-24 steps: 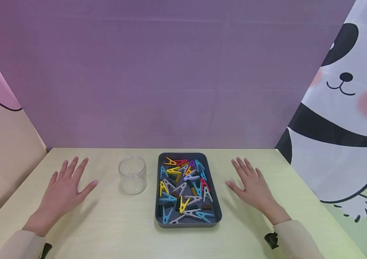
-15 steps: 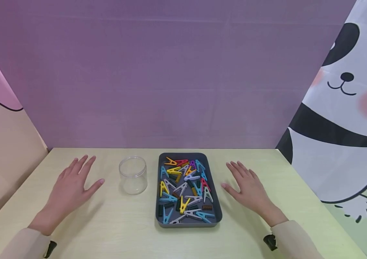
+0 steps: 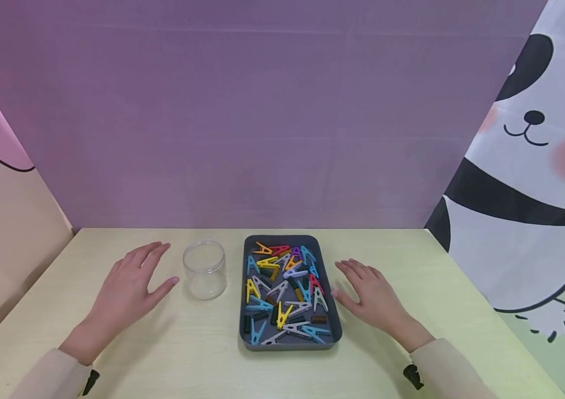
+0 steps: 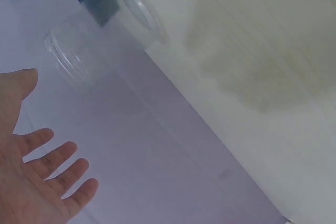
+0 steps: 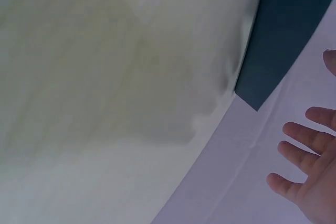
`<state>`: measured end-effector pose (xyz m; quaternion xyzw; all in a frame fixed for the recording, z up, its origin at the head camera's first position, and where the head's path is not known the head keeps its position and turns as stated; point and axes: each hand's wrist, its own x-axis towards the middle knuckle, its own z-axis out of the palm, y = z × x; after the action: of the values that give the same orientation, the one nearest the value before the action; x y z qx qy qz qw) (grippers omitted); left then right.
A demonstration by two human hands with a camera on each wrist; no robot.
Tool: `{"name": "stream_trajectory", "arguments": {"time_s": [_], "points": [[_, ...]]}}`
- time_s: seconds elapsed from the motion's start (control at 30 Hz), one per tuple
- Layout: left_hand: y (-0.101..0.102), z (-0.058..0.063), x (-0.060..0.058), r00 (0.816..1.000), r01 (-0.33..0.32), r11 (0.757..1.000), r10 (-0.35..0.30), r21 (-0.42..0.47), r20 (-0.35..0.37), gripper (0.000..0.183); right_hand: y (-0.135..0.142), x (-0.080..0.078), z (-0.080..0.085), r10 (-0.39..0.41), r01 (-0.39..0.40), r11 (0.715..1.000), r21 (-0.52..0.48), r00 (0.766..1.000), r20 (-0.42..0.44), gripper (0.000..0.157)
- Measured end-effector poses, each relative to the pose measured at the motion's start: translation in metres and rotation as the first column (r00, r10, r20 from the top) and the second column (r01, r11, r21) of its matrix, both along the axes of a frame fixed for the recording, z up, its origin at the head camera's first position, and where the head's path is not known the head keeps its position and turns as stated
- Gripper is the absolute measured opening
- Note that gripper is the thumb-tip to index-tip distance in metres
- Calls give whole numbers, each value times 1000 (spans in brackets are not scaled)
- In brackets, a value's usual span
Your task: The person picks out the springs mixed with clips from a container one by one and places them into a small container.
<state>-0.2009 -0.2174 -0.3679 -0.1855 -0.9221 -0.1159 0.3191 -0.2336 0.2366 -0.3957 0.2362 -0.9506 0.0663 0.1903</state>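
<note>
A clear, open-topped plastic jar (image 3: 205,277) stands upright on the table, left of a dark grey tray (image 3: 289,347). Several coloured clips lie loose in the tray, a yellow clip (image 3: 282,316) among them, with small dark and brown springs (image 3: 319,320) scattered between. My left hand (image 3: 125,291) hovers just left of the jar, thumb spread, touching nothing. In the left wrist view the jar (image 4: 100,35) appears beyond the left fingers. My right hand (image 3: 374,299) is held close to the tray's right side, fingers extended and holding nothing. The tray's outer wall (image 5: 283,30) shows in the right wrist view.
The pale wooden table (image 3: 163,360) ends at a purple backdrop (image 3: 252,122) behind. A panda-printed cloth (image 3: 522,183) hangs along the right side, and a beige and pink panel (image 3: 3,221) stands at the left.
My left hand has moved right, towards the jar. My right hand has moved left and slightly nearer me, closer to the tray. Jar and tray have stayed put.
</note>
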Motion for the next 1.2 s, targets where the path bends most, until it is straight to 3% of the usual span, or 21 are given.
{"name": "stream_trajectory", "arguments": {"time_s": [0.43, 0.93, 1.2], "points": [[30, 0, 4, 994, 111, 993, -111, -47, -12, 56, -9, 2, -7, 65, -65, 996, 54, 998, -5, 48], [67, -6, 8, 977, 201, 968, -187, -151, 104, 49, -12, 0, -14, 116, -117, 991, 65, 993, 14, 40], [85, -17, 3, 960, 260, 948, -233, -183, 157, 44, -10, -4, -15, 139, -142, 989, 51, 989, 53, 41]]}}
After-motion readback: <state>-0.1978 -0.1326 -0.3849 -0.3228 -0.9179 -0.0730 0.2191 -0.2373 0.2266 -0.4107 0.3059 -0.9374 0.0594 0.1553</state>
